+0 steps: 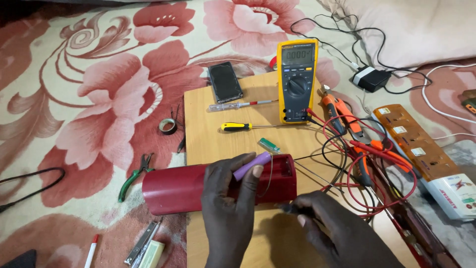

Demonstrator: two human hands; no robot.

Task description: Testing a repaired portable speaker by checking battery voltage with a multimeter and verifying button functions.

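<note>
— What lay off to your left, going across?

— On the flowered pink and cream bed cover (pixel 89 74) there was a black cable loop (pixel 34 181), then green-handled pliers (pixel 133 178), a roll of dark tape (pixel 168 126), and near the bottom edge a white pen with a red tip (pixel 91 250) and a pale, flat box-shaped package (pixel 152 254) beside a metal tool (pixel 141 243). A dark phone (pixel 225 82) rested at the far corner of the wooden board, the surface (pixel 208 134) you worked on.

— And what did you have hold of?

— Your left hand (pixel 229 198) was curled over a red plastic casing (pixel 171 191) whose long axis ran left to right across the near edge of the surface. Thumb and fingers pinched a purple cylindrical cell (pixel 252 165), tilted so its far end pointed up and to the right, over the casing's open end. Your right hand (pixel 329 218) was closed around a thin dark probe; I could not tell exactly how tightly.

— Further right?

— A yellow-handled screwdriver (pixel 237 126) and a green-handled one (pixel 270 146) lay on the surface, a yellow multimeter (pixel 297 79) stood behind with red leads (pixel 382 186) tangled beside orange-handled cutters (pixel 342 114). Then a black charger block (pixel 372 78), an orange and white power strip (pixel 421 154) with a coloured label at its near end, and a pale pillow (pixel 411 30).
</note>
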